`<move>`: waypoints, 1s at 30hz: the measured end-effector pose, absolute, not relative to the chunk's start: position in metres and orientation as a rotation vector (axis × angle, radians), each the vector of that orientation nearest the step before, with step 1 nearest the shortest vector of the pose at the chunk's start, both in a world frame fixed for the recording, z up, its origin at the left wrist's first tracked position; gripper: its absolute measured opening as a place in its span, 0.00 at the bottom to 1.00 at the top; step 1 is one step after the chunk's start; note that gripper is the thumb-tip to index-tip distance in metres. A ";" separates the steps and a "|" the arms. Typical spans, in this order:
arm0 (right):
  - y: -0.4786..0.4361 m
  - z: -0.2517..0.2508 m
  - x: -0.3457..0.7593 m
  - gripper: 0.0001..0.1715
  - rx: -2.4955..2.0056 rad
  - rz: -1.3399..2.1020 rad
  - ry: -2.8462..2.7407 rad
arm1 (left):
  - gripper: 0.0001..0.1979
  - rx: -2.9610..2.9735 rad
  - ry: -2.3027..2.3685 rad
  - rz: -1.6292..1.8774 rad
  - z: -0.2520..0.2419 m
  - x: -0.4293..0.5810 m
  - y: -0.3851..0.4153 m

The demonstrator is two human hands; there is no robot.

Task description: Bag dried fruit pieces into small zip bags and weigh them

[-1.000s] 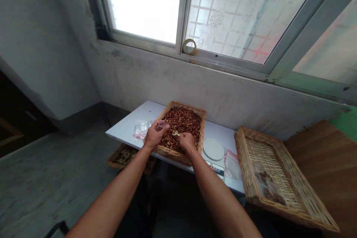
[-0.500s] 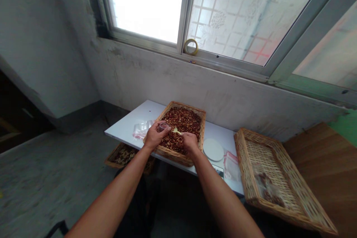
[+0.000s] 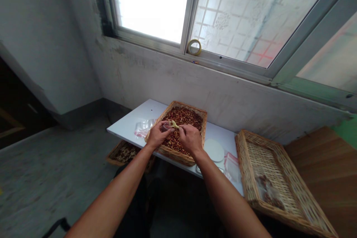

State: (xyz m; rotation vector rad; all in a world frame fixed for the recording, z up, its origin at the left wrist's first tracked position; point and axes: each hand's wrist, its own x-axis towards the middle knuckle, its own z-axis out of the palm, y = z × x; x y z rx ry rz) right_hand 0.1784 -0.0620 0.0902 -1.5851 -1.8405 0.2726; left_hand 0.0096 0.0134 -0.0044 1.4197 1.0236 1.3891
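Note:
A wicker basket (image 3: 201,119) full of reddish-brown dried pieces sits on a small white table (image 3: 131,122). My left hand (image 3: 156,137) is closed round a small clear plastic cup (image 3: 165,126) held over the basket. My right hand (image 3: 190,138) pinches a small yellow spoon (image 3: 173,124), whose bowl is at the cup's mouth. Both hands hover above the basket's near half.
A white round lid (image 3: 213,150) and clear plastic bags (image 3: 231,163) lie right of the basket; more bags (image 3: 142,128) lie left. A large, nearly bare wicker tray (image 3: 275,178) stands at the right. Another basket (image 3: 124,153) sits under the table. A tape roll (image 3: 194,47) rests on the window sill.
My right hand has lifted the yellow spoon from the basket's contents up and left to the cup's mouth. The left hand holds the cup in about the same place.

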 end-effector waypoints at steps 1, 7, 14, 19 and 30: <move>-0.060 0.087 0.179 0.17 -1.594 0.318 -1.788 | 0.28 1.416 1.022 1.389 -0.005 0.010 0.013; -0.055 0.060 0.199 0.21 -1.778 0.538 -1.506 | 0.30 1.351 1.021 1.383 -0.006 0.009 0.013; -0.076 0.055 0.202 0.19 -1.826 0.082 -1.765 | 0.30 1.456 1.033 1.375 -0.007 0.011 0.011; -0.059 0.069 0.168 0.18 -1.534 0.276 -1.771 | 0.27 1.565 1.017 1.373 -0.009 0.011 0.011; -0.031 0.066 0.175 0.07 -1.587 0.521 -1.551 | 0.38 1.507 0.853 1.273 -0.006 0.007 0.008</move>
